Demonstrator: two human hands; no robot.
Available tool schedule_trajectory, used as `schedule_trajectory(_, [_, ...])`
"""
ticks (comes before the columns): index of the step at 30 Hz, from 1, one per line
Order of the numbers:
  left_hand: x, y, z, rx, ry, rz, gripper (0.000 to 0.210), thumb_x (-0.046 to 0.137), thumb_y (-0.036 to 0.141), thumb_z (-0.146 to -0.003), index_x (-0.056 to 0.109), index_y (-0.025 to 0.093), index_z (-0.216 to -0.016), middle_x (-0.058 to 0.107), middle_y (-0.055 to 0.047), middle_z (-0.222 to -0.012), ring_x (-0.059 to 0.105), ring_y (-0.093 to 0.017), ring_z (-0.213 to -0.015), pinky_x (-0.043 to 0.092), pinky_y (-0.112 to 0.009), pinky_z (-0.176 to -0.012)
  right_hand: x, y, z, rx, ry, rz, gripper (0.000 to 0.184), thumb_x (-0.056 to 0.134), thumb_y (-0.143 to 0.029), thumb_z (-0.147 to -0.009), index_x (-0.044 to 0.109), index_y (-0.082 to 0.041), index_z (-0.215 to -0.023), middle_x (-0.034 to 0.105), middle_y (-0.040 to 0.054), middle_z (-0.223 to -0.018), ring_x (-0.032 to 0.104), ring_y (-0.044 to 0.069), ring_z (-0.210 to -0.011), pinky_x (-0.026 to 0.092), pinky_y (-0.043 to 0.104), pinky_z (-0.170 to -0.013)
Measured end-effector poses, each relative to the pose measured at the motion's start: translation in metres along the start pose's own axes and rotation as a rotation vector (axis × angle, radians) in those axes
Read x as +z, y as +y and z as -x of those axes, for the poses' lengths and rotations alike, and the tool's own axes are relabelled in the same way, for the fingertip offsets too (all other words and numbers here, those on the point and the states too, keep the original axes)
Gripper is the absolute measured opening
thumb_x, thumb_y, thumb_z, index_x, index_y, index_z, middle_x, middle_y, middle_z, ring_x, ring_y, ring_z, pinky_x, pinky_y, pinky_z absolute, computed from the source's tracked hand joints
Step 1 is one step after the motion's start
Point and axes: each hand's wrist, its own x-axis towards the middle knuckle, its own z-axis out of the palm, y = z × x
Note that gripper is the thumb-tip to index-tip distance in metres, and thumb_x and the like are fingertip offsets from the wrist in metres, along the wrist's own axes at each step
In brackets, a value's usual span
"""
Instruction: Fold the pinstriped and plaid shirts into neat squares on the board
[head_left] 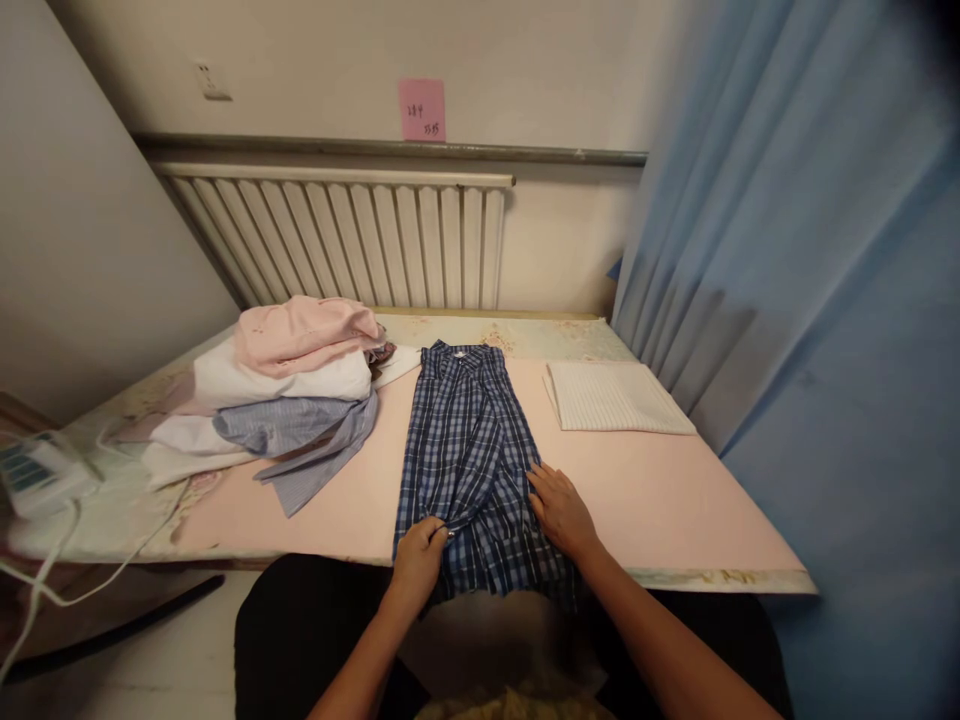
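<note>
plaid shirt (461, 440), blue and dark check, lies lengthwise mid-worktop (559, 338), on a pink sheet (645, 500). collar at the far end, lower end over the near edge. sides run roughly straight; a diagonal fold crosses the lower part.

left hand (418, 562): at the shirt's lower left, fingers closed, thumb and index pinching a bit of the fabric. right hand (561, 512): palm down at the shirt's right side, lower down, fingers open and extended, resting on the cloth, no grip seen.

left of the shirt: clothes pile (292, 385), loose. pink piece on top, white below it, then blue-grey with a strip trailing toward the near edge. right of the shirt, apart from it: folded striped cloth (619, 398), pale, flat on the sheet.

white device (45, 475) with cables at the far left, too blurred to identify. radiator (352, 235) behind, blue curtain (757, 240) on the right.
</note>
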Motion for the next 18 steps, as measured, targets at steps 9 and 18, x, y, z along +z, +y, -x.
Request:
schedule_trajectory(9, [-0.0078, 0.0064, -0.0022, -0.041, -0.027, 0.076, 0.023, 0.041, 0.04, -0.078, 0.051, 0.022, -0.067, 0.053, 0.002, -0.066, 0.051, -0.016, -0.069, 0.039, -0.026, -0.066, 0.0002, 0.0008, -0.0006, -0.001, -0.002, 0.009, 0.039, 0.044, -0.021, -0.093, 0.054, -0.017, -0.131, 0.052, 0.0102, -0.14, 0.04, 0.026, -0.135, 0.032, 0.05, -0.112])
schedule_trajectory(18, [-0.0059, 0.0024, -0.0018, 0.007, -0.067, 0.016, 0.018, 0.042, 0.033, -0.079, 0.052, 0.022, -0.068, 0.057, 0.001, -0.071, 0.054, -0.017, -0.074, 0.04, -0.027, -0.07, 0.0006, 0.0002, -0.0012, 0.007, -0.007, -0.004, 0.04, 0.045, -0.02, -0.092, 0.053, -0.017, -0.131, 0.051, 0.0099, -0.14, 0.04, 0.026, -0.135, 0.031, 0.05, -0.112])
